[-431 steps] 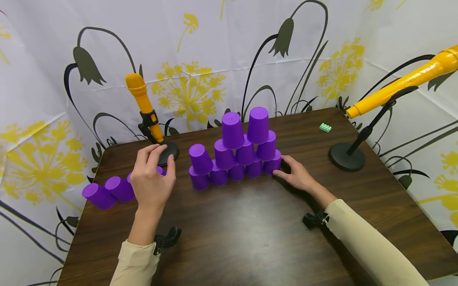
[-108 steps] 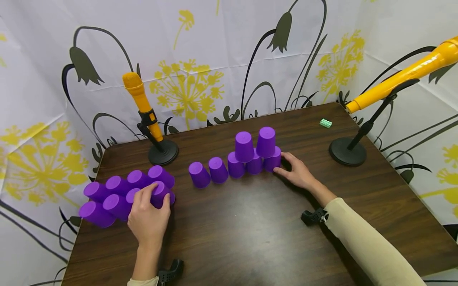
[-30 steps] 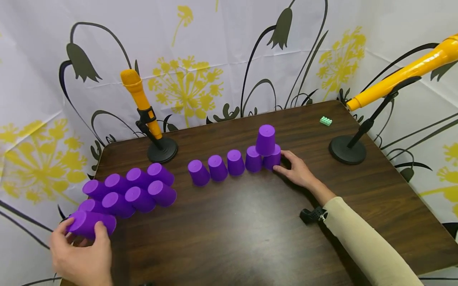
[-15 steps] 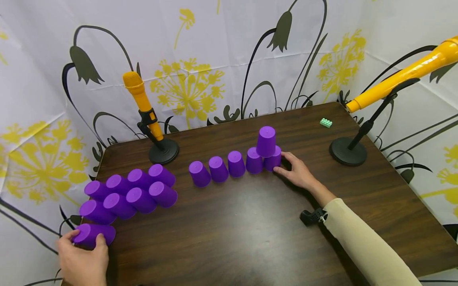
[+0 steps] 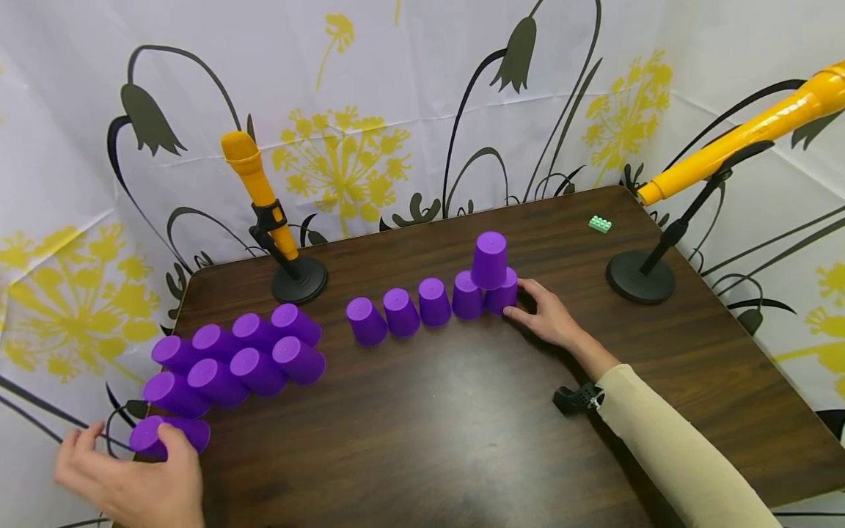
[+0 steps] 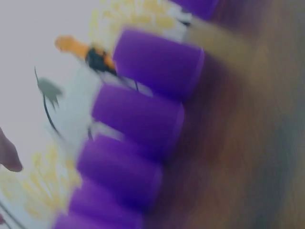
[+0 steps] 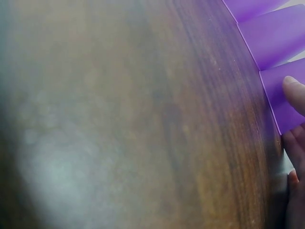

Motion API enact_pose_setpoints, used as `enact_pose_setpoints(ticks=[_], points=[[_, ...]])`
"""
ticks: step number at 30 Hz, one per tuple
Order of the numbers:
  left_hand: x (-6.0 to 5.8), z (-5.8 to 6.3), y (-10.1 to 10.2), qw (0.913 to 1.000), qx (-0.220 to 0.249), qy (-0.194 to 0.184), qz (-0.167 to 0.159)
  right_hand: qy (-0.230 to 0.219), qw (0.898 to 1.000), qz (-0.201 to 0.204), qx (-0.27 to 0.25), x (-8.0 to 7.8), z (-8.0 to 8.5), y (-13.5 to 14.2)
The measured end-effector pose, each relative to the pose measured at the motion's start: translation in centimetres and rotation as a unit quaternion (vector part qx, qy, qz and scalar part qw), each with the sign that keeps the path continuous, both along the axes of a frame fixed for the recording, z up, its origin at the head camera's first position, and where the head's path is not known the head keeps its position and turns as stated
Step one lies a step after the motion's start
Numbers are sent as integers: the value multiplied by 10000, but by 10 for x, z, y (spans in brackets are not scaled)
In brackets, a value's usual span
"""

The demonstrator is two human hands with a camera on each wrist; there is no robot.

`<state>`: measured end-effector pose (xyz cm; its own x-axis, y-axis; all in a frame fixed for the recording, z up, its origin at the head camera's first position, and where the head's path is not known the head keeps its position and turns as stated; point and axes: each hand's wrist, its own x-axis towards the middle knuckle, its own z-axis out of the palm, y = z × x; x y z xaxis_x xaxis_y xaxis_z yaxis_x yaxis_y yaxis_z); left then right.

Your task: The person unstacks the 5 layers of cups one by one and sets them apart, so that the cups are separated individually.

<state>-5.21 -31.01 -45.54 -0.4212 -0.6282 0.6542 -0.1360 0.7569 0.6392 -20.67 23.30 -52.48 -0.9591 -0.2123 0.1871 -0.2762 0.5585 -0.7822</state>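
In the head view my left hand (image 5: 135,477), fingers spread, is at the table's left edge. Its thumb overlaps an upside-down purple cup (image 5: 189,434), the nearest one of the left group. Behind that cup stand two rows of purple cups (image 5: 218,381). Right of centre, my right hand (image 5: 544,315) holds the end cup (image 5: 503,297) of a row of upside-down cups (image 5: 400,313) between thumb and fingers. One more cup (image 5: 490,260) sits on top of that end. The right wrist view shows the thumb (image 7: 296,93) against the held cup (image 7: 276,102).
A yellow microphone (image 5: 254,176) stands on a black base (image 5: 299,280) at the back left. Another yellow microphone (image 5: 746,139) leans in a stand (image 5: 640,277) at the right. A small green brick (image 5: 599,224) lies near the back edge of the brown table (image 5: 429,425).
The stacked upper cups have come down to one, and rows at the left have grown. My left hand set a cup down at the near left and let go. My right hand stayed put.
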Motion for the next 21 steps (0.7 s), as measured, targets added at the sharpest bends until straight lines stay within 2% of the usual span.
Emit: enact_pose_setpoints(ticks=[2,4,6,8,9,11,14,16,18,21], points=[[-5,18,22,9971,-354,579,-340,9,10000,9,15,0,0,0],[-10,37,52,9892,-459,1087,-866,6,10000,8,44,0,0,0],[-18,52,84,9744,-421,1566,-1560,-10,10000,1,61,0,0,0],[-27,62,115,9547,-434,1712,-2397,-11,10000,-20,65,0,0,1],[-31,64,128,9425,-510,1659,-2857,-12,10000,-31,70,0,0,2],[-39,64,152,9154,-848,1268,-3726,-17,10000,-25,93,-1,-1,2],[-47,61,182,8701,-1421,303,-4710,-39,9999,1,115,-1,0,1],[-53,59,201,8423,-1773,-233,-5085,-61,9999,-10,94,-2,1,1],[-62,58,220,8201,-1958,-590,-5345,-63,9999,-27,81,-2,1,1],[-83,57,248,7984,-1974,-939,-5611,-48,9999,-59,94,-1,1,2]])
